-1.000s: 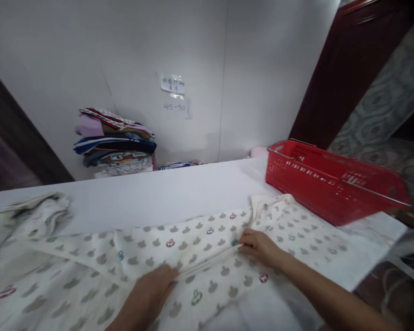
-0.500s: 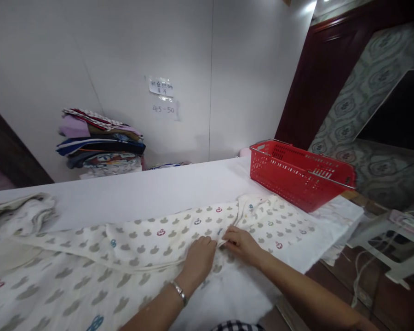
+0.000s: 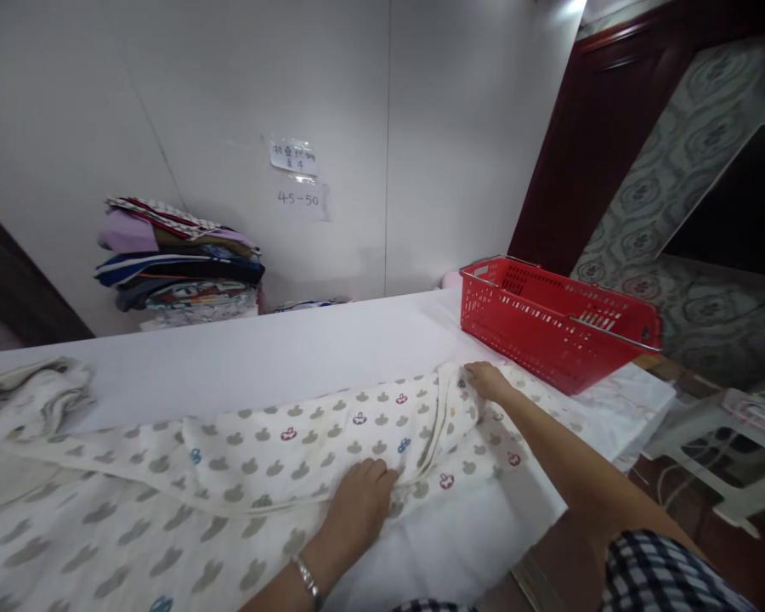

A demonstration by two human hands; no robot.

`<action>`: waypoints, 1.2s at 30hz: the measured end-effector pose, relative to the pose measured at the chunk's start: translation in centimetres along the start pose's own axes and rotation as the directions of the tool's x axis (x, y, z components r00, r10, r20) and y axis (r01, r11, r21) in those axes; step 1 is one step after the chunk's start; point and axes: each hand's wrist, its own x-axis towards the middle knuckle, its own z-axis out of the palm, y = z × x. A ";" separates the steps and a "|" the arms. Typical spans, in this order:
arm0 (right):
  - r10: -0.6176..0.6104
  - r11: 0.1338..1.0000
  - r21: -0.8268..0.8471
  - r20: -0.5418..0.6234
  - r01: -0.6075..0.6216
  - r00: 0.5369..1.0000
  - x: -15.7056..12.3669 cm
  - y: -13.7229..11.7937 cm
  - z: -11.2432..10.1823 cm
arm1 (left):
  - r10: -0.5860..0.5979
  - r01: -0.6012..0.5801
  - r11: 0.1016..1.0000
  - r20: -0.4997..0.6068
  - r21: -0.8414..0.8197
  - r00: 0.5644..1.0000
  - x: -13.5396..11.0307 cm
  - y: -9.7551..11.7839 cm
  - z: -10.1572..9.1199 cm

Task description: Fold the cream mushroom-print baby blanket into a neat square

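A long cream cloth (image 3: 242, 463) printed with grey, red and blue mushroom-like shapes lies spread across the white table, its upper layer folded over with a bound edge. My left hand (image 3: 365, 501), a silver bracelet on its wrist, rests palm down on the near part of the cloth with its fingers laid out flat. Farther off, my right hand (image 3: 484, 380) has its fingers closed on the far edge of the cloth, close to the red basket. Between the two hands the fabric bunches into a raised fold. The right thumb is hidden.
A red plastic basket (image 3: 548, 331) with metal handles stands at the table's right end. Folded clothes (image 3: 182, 255) are stacked by the wall at left. Crumpled cloth (image 3: 44, 395) lies on the left of the white table (image 3: 280, 348). A white stool (image 3: 720, 459) stands at right.
My right hand has moved away from beside the left, to the far edge of the cloth. The cloth's right part has shifted and its fold stands out more. The left hand stays nearly in place.
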 end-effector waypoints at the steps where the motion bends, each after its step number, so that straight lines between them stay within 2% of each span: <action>1: -0.002 1.000 -0.011 0.014 0.002 1.000 0.3 0.0 0.0 | -0.005 0.005 1.000 0.005 -0.009 1.000 0.0 0.0 0.0; 4: -0.031 0.999 -0.005 0.034 0.031 0.999 0.8 0.2 -0.7 | -0.012 0.011 0.998 -0.007 -0.055 1.000 -0.3 -0.1 0.1; 7: -0.061 0.997 0.048 0.023 0.060 0.998 1.4 0.4 -2.3 | -0.002 -0.006 0.993 -0.068 -0.122 0.998 -0.4 -0.4 0.6; 11: -0.033 0.995 0.090 -0.004 0.033 0.999 3.8 0.1 -3.2 | -0.009 -0.014 0.984 -0.132 -0.175 0.991 -0.3 -0.6 1.1; 19: 0.029 0.999 -0.038 0.208 -0.021 0.978 8.8 -1.3 1.4 | -0.011 -0.031 0.985 -0.235 -0.172 0.972 -0.5 -0.8 1.6; 23: 0.037 0.995 -0.099 0.290 -0.008 0.956 9.8 -0.8 2.1 | -0.017 -0.028 0.982 -0.239 -0.184 0.971 -0.5 -0.8 1.6; 26: 0.061 0.994 -0.105 0.305 -0.031 0.950 9.7 -0.3 2.2 | -0.020 -0.025 0.980 -0.222 -0.198 0.975 -0.4 -0.9 1.6; 30: 0.034 0.999 -0.036 0.230 -0.027 0.973 8.6 -0.2 2.0 | -0.020 -0.025 0.979 -0.217 -0.204 0.976 -0.4 -0.9 1.7; 33: -0.025 0.998 0.062 0.102 0.019 0.994 7.1 0.1 0.9 | -0.015 -0.030 0.980 -0.224 -0.195 0.974 -0.5 -1.0 1.7; 36: -0.069 0.987 0.141 -0.048 0.075 0.996 4.6 1.2 -0.9 | 0.001 -0.047 0.982 -0.239 -0.184 0.971 -0.6 -1.1 1.7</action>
